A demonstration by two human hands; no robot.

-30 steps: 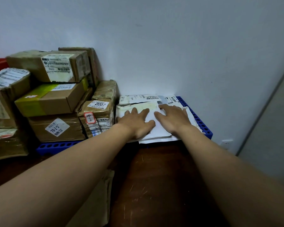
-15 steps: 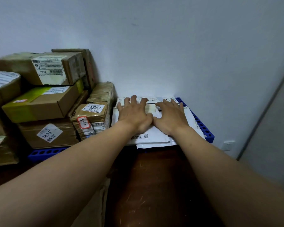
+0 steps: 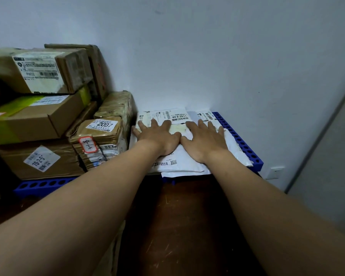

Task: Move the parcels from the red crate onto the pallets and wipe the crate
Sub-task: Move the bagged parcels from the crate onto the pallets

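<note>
1. Far left: a stack of cardboard boxes stands on the blue pallet (image 3: 44,185). The top box (image 3: 38,70), labelled P802, rests on a box with yellow-green tape (image 3: 34,116). That one rests on a lower box (image 3: 40,160) labelled 70-2-5.
2. Behind the stack, a flat carton (image 3: 97,64) stands on edge against the wall (image 3: 227,56).
3. Just beside the stack sits a taped brown parcel (image 3: 100,142) labelled 2007, with a red-bordered handwritten tag on its front. A film-wrapped parcel (image 3: 118,104) lies behind it, near the wall.
4. Task items: several white mailer parcels (image 3: 179,165) lie flat, one over another, on the right part of the pallet. Their front edges overhang its front rail. The uppermost carries a label reading 44-6-2611.
5. Left hand (image 3: 159,138): palm down on the top mailer. Its fingers (image 3: 154,123) are straight and spread, released, and press flat without grasping anything. The outermost finger lies at the mailers' left edge, near the 2007 parcel.
6. Right hand (image 3: 205,142): palm down on the same pile, just beside the left hand. Its fingers (image 3: 202,124) are likewise straight, spread and released, and reach a second label. The thumbs touch or nearly touch; which cannot be told.
7. Right of the pallet: a white wall socket (image 3: 275,172) sits low on the wall, and a grey panel (image 3: 327,156) stands at the far right.
8. Foreground: dark brown scuffed floor (image 3: 187,216) beneath both forearms.
</note>
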